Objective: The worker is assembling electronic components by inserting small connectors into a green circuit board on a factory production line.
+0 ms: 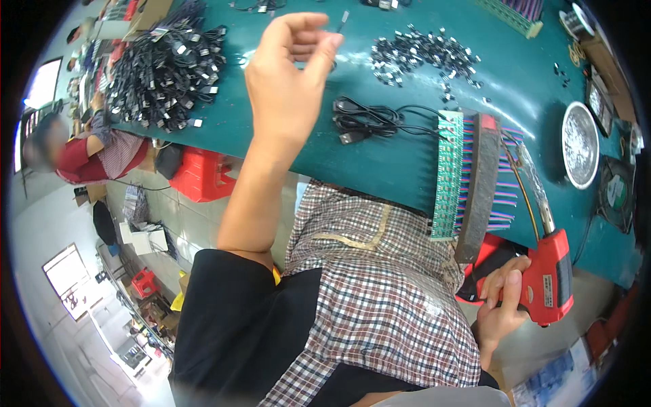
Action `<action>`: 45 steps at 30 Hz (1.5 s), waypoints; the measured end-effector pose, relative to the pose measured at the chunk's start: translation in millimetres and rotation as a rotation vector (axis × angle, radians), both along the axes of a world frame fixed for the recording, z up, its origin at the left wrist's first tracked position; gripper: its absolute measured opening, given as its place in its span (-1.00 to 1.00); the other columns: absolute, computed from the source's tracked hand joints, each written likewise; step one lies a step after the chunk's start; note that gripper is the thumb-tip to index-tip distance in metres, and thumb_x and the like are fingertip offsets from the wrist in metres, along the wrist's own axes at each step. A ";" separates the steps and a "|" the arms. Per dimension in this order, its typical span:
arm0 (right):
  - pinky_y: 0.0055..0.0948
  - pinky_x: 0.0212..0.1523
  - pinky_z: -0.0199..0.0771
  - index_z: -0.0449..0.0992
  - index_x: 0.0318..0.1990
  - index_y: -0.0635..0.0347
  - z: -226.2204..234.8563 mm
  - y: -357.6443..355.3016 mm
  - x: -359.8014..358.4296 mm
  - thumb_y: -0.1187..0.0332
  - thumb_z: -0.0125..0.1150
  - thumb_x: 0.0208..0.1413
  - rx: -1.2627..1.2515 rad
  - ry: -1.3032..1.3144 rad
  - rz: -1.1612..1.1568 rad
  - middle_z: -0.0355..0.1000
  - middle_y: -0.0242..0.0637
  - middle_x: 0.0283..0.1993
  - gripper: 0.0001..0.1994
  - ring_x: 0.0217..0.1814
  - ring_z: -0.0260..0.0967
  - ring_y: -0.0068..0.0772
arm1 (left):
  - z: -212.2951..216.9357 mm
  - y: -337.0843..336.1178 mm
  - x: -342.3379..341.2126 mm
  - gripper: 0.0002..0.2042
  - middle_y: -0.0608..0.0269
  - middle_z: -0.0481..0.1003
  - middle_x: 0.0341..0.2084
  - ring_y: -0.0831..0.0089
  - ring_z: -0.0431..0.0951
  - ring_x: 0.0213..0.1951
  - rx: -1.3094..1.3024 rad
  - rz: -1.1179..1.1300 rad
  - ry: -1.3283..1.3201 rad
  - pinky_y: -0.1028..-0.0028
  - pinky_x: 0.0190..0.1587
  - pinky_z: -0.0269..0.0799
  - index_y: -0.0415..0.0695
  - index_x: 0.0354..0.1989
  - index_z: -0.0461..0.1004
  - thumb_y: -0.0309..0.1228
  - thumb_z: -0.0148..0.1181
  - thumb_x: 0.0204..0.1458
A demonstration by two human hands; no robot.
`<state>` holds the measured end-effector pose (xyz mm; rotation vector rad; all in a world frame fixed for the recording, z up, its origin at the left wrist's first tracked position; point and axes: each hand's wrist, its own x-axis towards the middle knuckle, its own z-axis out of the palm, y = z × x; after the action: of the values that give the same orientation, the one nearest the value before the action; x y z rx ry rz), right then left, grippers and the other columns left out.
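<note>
My left hand point(288, 74) is raised over the far side of the green table, fingers curled and thumb pressed in. A thin black cable end with a small metal tip point(344, 17) sticks out past the thumb; most of it is hidden by the hand. My right hand point(503, 295) is wrapped around the grip of a red soldering gun point(550, 278), its metal nozzle pointing away from me. Left of the gun, a green circuit board strip point(446, 180) and a dark bar point(479, 180) lie across striped ribbon wires point(505, 197). Coiled black USB cables point(366, 119) reach the strip's far end.
A large heap of black cables point(166, 78) covers the table's far left. Many small metal connectors point(424, 55) lie scattered at the back. To the right stand a metal bowl point(580, 146), a small fan point(616, 193) and a solder spool point(580, 22). Another person point(85, 152) sits beyond a red stool point(200, 175).
</note>
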<state>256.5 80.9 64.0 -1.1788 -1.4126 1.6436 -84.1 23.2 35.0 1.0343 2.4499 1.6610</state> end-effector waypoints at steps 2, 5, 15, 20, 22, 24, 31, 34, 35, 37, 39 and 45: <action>-0.62 -0.69 0.07 0.32 -0.29 0.29 -1.4 0.8 0.7 0.42 0.05 0.25 0.021 0.005 -0.016 0.20 -0.38 -0.48 -0.87 -0.76 -0.08 -0.73 | 11.1 -9.4 -16.0 -0.77 0.29 0.56 -0.33 0.62 0.53 -0.30 0.057 -0.010 0.068 0.64 -0.16 0.46 -0.29 -0.02 0.52 -0.52 0.21 0.17; -0.62 -0.70 0.07 0.32 -0.29 0.29 -0.7 4.5 0.2 0.42 0.05 0.25 0.028 0.009 -0.015 0.19 -0.39 -0.50 -0.88 -0.76 -0.08 -0.74 | 40.0 -22.0 -15.2 -0.84 0.29 0.54 -0.38 0.61 0.52 -0.38 0.311 0.080 0.101 0.63 -0.21 0.49 -0.31 -0.10 0.53 -0.52 0.15 0.21; -0.62 -0.43 0.29 0.40 -0.08 0.29 3.1 18.8 -33.8 0.63 0.23 0.08 0.192 -0.139 0.028 0.32 -0.44 -0.36 -0.74 -0.45 0.25 -0.66 | 32.3 -4.5 88.4 -0.90 0.36 0.48 -0.41 0.71 0.39 -0.37 -0.208 -0.641 -0.803 0.64 -0.29 0.32 -0.29 -0.33 0.51 -0.51 0.23 0.17; -0.50 -0.13 0.43 0.43 -0.01 0.24 -9.2 41.7 -43.8 0.62 0.38 -0.01 0.514 -0.155 0.268 0.46 -0.35 -0.20 -0.60 -0.16 0.41 -0.55 | 17.5 16.1 101.7 -0.88 0.32 0.55 -0.38 0.69 0.44 -0.35 -0.257 -0.719 -0.961 0.62 -0.27 0.36 -0.29 -0.31 0.52 -0.46 0.21 0.19; -0.40 0.00 0.48 0.31 0.05 0.28 -9.3 44.7 -48.4 0.79 0.34 -0.14 0.505 -0.056 0.314 0.32 -0.31 -0.14 -0.44 -0.02 0.44 -0.35 | 17.8 19.4 103.2 -0.86 0.32 0.56 -0.39 0.69 0.45 -0.34 -0.324 -0.754 -0.919 0.62 -0.25 0.37 -0.29 -0.31 0.52 -0.44 0.20 0.19; -0.39 0.01 0.48 0.30 0.06 0.29 -14.6 45.1 -50.2 0.78 0.34 -0.13 0.512 -0.061 0.327 0.32 -0.30 -0.13 -0.45 -0.02 0.44 -0.35 | 12.4 19.7 109.4 -0.84 0.40 0.50 -0.48 0.74 0.38 -0.43 -0.272 -0.731 -0.909 0.65 -0.37 0.30 -0.29 -0.35 0.53 -0.43 0.21 0.18; -0.44 -0.22 0.44 0.59 -0.25 0.20 -20.3 39.5 -55.9 0.57 0.44 -0.09 0.424 -0.094 0.147 0.44 -0.29 -0.21 -0.78 -0.19 0.41 -0.39 | 7.5 16.9 120.7 -0.84 0.43 0.44 -0.58 0.75 0.32 -0.54 -0.233 -0.666 -0.833 0.60 -0.55 0.23 -0.28 -0.41 0.52 -0.44 0.24 0.15; -0.42 -0.03 0.50 0.22 0.11 0.30 -24.9 44.5 -46.7 0.73 0.30 -0.03 0.580 -0.246 0.336 0.40 -0.29 -0.18 -0.46 -0.10 0.50 -0.41 | 6.4 15.6 125.7 -0.88 0.35 0.44 -0.55 0.69 0.33 -0.57 -0.182 -0.625 -0.742 0.57 -0.54 0.24 -0.28 -0.40 0.52 -0.49 0.27 0.11; -0.42 -0.03 0.50 0.22 0.11 0.30 -24.7 44.2 -46.8 0.73 0.30 -0.03 0.580 -0.247 0.334 0.40 -0.29 -0.18 -0.46 -0.10 0.50 -0.41 | 7.4 15.5 126.8 -0.88 0.35 0.44 -0.55 0.69 0.33 -0.57 -0.183 -0.627 -0.742 0.57 -0.54 0.24 -0.28 -0.40 0.52 -0.49 0.27 0.11; -0.45 -0.07 0.51 0.21 0.11 0.30 -23.8 42.9 -47.6 0.73 0.30 -0.03 0.595 -0.242 0.316 0.41 -0.27 -0.21 -0.45 -0.13 0.51 -0.43 | 9.8 15.1 128.1 -0.90 0.28 0.43 -0.54 0.59 0.38 -0.58 -0.179 -0.617 -0.514 0.55 -0.55 0.27 -0.27 -0.42 0.51 -0.53 0.30 0.05; -0.46 -0.09 0.52 0.22 0.10 0.30 -20.0 42.4 -48.7 0.74 0.30 -0.04 0.602 -0.239 0.328 0.40 -0.26 -0.21 -0.45 -0.14 0.51 -0.43 | 8.8 13.6 128.9 -0.92 0.34 0.40 -0.51 0.68 0.33 -0.54 -0.170 -0.631 -0.424 0.63 -0.52 0.22 -0.28 -0.40 0.51 -0.55 0.29 0.08; -0.45 -0.14 0.55 0.23 0.07 0.33 -14.8 38.9 -54.7 0.77 0.28 -0.04 0.438 -0.063 0.295 0.39 -0.22 -0.19 -0.48 -0.17 0.53 -0.40 | 9.7 12.6 131.7 -0.94 0.39 0.39 -0.47 0.76 0.30 -0.50 -0.148 -0.646 -0.325 0.70 -0.49 0.19 -0.28 -0.36 0.52 -0.58 0.28 0.09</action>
<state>201.7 119.8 49.1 -0.8038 -1.9387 1.3853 47.6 35.8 44.7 1.2361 1.7425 1.2862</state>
